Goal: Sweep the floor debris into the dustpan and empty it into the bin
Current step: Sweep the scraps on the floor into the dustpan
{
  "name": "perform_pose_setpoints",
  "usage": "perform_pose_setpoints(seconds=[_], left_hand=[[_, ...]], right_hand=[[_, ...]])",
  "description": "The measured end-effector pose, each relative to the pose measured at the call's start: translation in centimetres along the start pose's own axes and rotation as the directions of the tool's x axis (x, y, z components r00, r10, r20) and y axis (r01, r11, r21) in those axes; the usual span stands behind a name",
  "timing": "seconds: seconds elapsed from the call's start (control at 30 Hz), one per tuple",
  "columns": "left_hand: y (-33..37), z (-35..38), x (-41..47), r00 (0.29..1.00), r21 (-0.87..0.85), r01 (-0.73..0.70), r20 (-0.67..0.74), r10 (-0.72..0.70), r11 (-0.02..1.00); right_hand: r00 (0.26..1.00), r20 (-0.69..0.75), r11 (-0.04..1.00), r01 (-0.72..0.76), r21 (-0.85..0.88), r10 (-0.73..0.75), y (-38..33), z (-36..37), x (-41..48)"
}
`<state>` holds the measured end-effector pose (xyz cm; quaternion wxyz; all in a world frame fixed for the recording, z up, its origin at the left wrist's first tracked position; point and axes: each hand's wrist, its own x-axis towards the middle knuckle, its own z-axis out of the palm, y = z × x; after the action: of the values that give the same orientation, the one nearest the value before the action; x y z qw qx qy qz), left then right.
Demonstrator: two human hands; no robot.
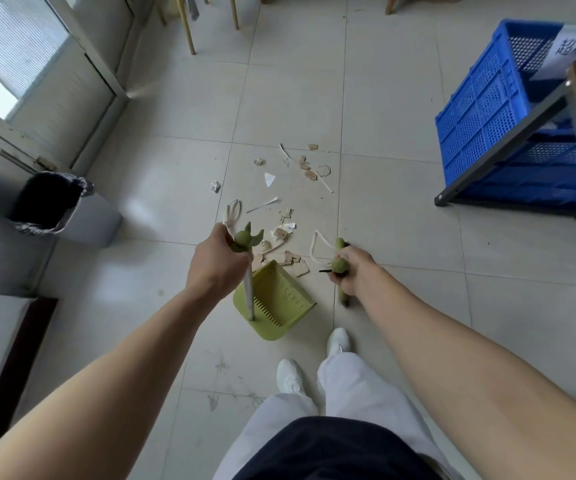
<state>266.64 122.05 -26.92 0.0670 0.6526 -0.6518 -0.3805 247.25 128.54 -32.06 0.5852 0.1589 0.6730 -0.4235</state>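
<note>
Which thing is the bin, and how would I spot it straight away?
Start at the window on the left. Below it, on the floor, stands the bin, a grey box lined with a black bag. Unlike the blue crate on the right, it is solid-walled and dark inside.

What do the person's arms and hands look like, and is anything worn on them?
No sleeves show: the left arm and right arm are bare to the frame edge. The left hand and right hand have no gloves, and no watch, ring or bracelet is visible.
</note>
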Motion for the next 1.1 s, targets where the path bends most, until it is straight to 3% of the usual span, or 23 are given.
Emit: perform_pose_setpoints(seconds=[0.2,0.43,0.73,0.9,1.1], left_hand=[[-1.5,-0.5,-0.6,0.999,-0.013,0.044,-0.027,-0.045,0.999],[1.2,1.9,-0.3,0.999,-0.037,0.011,0.049,-0.009,0.999],[11.7,8.3,2.4,0.978,0.029,-0.135,0.166,0.129,0.99],[18.7,12.7,4.7,0.966,0.101,-0.213,0.172,0.194,0.972],[24.0,16.6,7.8,0.962,0.071,-0.199,0.203,0.181,0.977]], right_hand=[[0.995,0.101,0.998,-0.018,0.054,0.013,2.4,4.0,0.3],[0.999,0.004,0.98,0.051,0.193,-0.053,-1.1,-0.8,-0.2],[0.973,-0.215,0.941,0.146,0.304,-0.081,-8.1,-9.8,2.9],[0.959,-0.272,0.87,0.201,0.45,-0.08,-14.5,-16.8,5.8],[0.966,-0.256,0.924,0.119,0.364,-0.023,-20.1,-21.5,9.9]])
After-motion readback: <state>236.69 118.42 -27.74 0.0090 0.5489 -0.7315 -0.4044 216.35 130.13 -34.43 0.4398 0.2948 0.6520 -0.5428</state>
